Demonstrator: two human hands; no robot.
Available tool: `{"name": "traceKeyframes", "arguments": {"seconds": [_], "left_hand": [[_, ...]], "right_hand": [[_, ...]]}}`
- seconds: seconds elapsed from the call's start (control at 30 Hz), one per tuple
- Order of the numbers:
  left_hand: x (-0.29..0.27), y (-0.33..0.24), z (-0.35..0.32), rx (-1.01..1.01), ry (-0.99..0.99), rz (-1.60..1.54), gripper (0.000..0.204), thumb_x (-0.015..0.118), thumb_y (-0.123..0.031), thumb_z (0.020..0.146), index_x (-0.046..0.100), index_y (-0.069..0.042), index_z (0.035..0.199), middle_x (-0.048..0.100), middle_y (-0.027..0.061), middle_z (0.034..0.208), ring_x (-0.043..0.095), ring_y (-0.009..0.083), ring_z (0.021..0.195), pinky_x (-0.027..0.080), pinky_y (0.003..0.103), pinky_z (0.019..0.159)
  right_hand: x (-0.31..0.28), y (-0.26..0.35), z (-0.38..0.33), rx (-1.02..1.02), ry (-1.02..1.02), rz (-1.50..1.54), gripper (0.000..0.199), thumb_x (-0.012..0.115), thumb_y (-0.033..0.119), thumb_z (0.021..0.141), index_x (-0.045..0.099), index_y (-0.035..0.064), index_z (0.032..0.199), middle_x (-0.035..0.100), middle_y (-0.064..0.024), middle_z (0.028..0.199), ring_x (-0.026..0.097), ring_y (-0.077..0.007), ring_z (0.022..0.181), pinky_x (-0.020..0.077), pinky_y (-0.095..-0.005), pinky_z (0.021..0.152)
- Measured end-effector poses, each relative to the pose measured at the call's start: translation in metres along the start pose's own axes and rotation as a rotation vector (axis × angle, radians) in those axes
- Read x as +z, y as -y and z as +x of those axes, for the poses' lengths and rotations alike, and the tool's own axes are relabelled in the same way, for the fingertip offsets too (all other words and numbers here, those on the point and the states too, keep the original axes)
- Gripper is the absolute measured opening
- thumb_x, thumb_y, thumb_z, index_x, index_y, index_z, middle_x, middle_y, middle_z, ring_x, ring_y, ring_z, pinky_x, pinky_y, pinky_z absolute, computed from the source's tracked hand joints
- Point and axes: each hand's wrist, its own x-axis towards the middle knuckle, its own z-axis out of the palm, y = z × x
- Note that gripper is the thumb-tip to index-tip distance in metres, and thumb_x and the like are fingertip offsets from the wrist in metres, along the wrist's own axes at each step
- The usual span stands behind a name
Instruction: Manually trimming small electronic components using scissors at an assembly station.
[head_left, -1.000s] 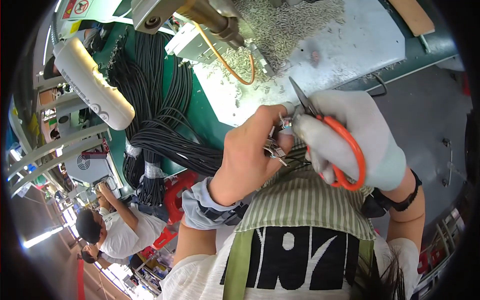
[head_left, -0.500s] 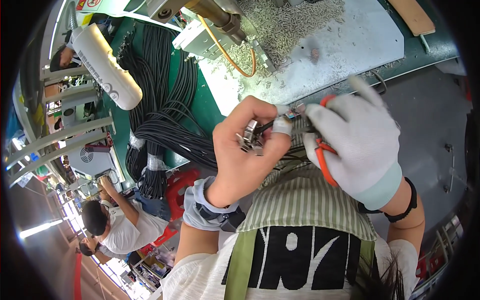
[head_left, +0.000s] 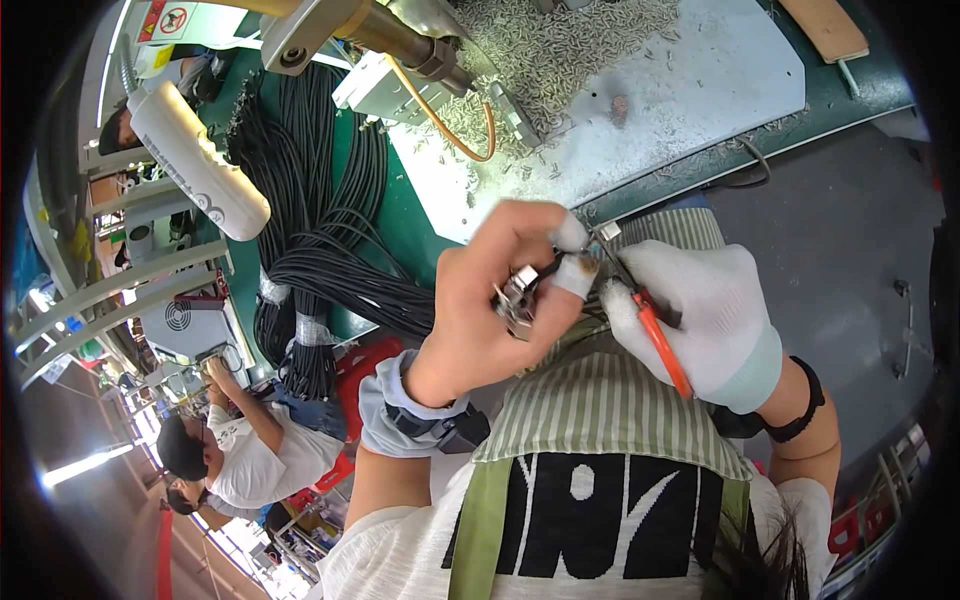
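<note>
My left hand (head_left: 480, 310), with white covers on its thumb and index fingertip, pinches a black cable with a silver metal connector (head_left: 608, 232) at its end. More metal connectors (head_left: 517, 298) stick out from inside the same hand, beside the palm. My right hand (head_left: 705, 315), in a white glove, is closed around the orange handles of a pair of cutting pliers (head_left: 662, 345). The dark jaws of the pliers reach the left fingertips, next to the connector; whether they bite on it I cannot tell. Both hands are above my lap, in front of the bench edge.
A white board (head_left: 680, 110) on the green bench holds a heap of small metal pieces (head_left: 560, 50) beneath a machine head (head_left: 400, 40). Bundled black cables (head_left: 320, 200) lie left, by a white lamp (head_left: 200, 160). Another person (head_left: 250, 450) sits far left.
My right hand has moved slightly down and left, its raised finger now folded in. The pliers' handles have turned and come closer together. The left hand still holds the cable and connectors.
</note>
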Motion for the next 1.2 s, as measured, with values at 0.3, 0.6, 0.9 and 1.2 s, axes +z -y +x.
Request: {"name": "traceKeyframes", "arguments": {"seconds": [0.3,0.6,0.9,1.2], "left_hand": [[0.007,0.007,0.003,0.013,-0.097,0.139,0.016,0.065,0.002,0.075,0.058,0.001,0.090,0.058,0.0009,0.066,0.051,0.0035,0.056,0.041,0.020,0.050],[-0.018,0.025,0.014,-0.648,-0.057,-0.606,0.010,0.060,0.001,0.080,0.060,-0.002,0.090,0.056,-0.0024,0.066,0.044,0.0022,0.051,0.031,0.017,0.045],[-0.034,0.065,0.046,-0.584,-0.192,-0.869,0.009,0.060,-0.004,0.081,0.060,-0.002,0.090,0.050,-0.0035,0.063,0.040,0.0019,0.049,0.028,0.017,0.043],[-0.033,0.060,0.053,-0.354,-0.206,-0.229,0.012,0.067,-0.006,0.072,0.058,-0.001,0.080,0.053,-0.0027,0.063,0.045,0.0023,0.058,0.038,0.018,0.051]], "right_hand": [[0.000,-0.001,0.009,-0.067,-0.107,-0.233,0.011,0.065,0.011,0.077,0.057,0.0031,0.074,0.050,-0.0109,0.056,0.051,-0.0263,0.045,0.0403,-0.0330,0.045],[0.008,-0.017,0.026,0.062,0.029,0.058,0.018,0.063,0.016,0.080,0.053,0.0024,0.072,0.051,-0.0131,0.054,0.053,-0.0311,0.049,0.0415,-0.0337,0.047],[0.001,-0.049,0.103,-0.001,0.079,0.040,0.025,0.056,0.021,0.087,0.055,-0.0008,0.075,0.051,-0.0060,0.054,0.055,-0.0114,0.045,0.0428,-0.0265,0.042],[0.003,-0.032,0.122,0.198,0.248,0.362,0.029,0.060,0.024,0.084,0.053,-0.0030,0.077,0.052,-0.0053,0.053,0.054,-0.0115,0.042,0.0437,-0.0247,0.038]]}}
